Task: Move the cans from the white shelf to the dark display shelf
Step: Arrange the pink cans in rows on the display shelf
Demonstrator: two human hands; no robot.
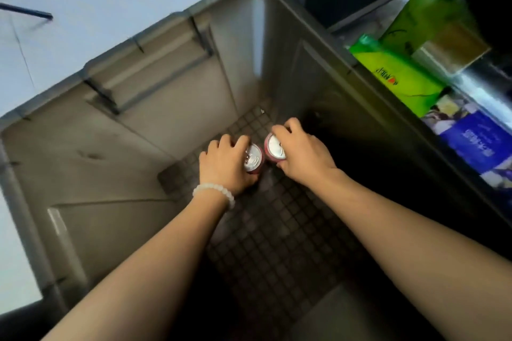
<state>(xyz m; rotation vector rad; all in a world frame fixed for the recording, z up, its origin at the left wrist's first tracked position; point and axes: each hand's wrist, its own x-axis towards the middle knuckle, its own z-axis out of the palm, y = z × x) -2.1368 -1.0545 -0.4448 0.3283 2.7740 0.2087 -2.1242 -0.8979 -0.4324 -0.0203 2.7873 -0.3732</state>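
Two red cans with silver tops stand side by side deep inside a large grey plastic bin (171,108). My left hand (224,166), with a white bead bracelet on the wrist, grips the left can (253,159) around its side. My right hand (299,153) grips the right can (274,148) from the right, fingers curled over its rim. Both cans are upright and nearly touch each other. Whether they rest on the bin's gridded floor (277,230) or hang just above it, I cannot tell.
The bin's tall walls surround both forearms. To the right, a dark shelf (484,75) holds green packages (399,75), a green box (426,16) and blue packages (476,144). A pale floor lies to the left.
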